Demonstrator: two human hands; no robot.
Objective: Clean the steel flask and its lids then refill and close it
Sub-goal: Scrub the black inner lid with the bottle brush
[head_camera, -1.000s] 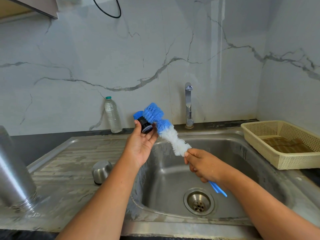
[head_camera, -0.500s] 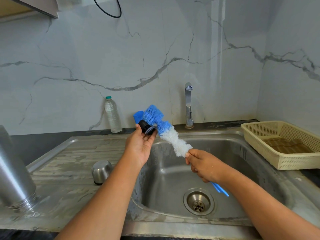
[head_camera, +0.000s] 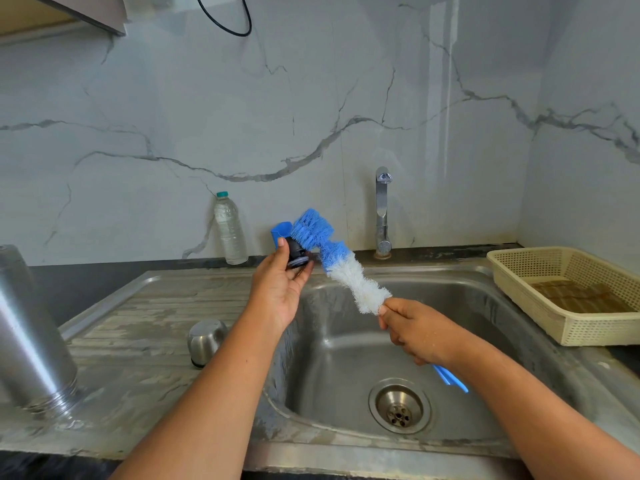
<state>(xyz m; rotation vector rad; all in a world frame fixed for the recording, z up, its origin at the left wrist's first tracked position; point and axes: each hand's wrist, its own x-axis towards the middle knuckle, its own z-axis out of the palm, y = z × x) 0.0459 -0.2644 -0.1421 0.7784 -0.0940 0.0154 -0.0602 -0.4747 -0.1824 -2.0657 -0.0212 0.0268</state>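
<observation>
Above the left rim of the sink basin (head_camera: 485, 306), the left hand (head_camera: 280, 292) is raised palm up. Its grip pinches the black inner lid (head_camera: 297, 254) between the thumb and the curled fingertips, with the lid's pale underside tilted toward the camera.

Over the middle of the basin, the right hand (head_camera: 415, 332) has its grip clenched round the handle of the bottle brush (head_camera: 346, 271). The blue end of the handle pokes out below the fist, above the drain (head_camera: 399, 406). The brush slants up and to the left from that hand: white bristles lie next to the fist and blue bristles at the far end. The blue bristles touch the top of the inner lid.

Left of the basin, on the wet draining surface (head_camera: 138, 323), the steel flask (head_camera: 31, 334) stands mouth down at the far left edge of the view, its threaded neck against the steel. The steel cup lid (head_camera: 207, 341) sits dome up on the same surface, between the flask and the basin and just beside the basin's left rim.

Behind the basin, the tap (head_camera: 382, 213) rises at the back rim. A plastic water bottle (head_camera: 230, 230) with a teal cap stands behind the basin's left corner, against the marble wall (head_camera: 173, 98). A blue plastic piece (head_camera: 280, 230) shows just behind the brush head; what it is cannot be told.

Right of the basin, a cream basket (head_camera: 519, 282) rests partly over the rim with something flat and brown inside.
</observation>
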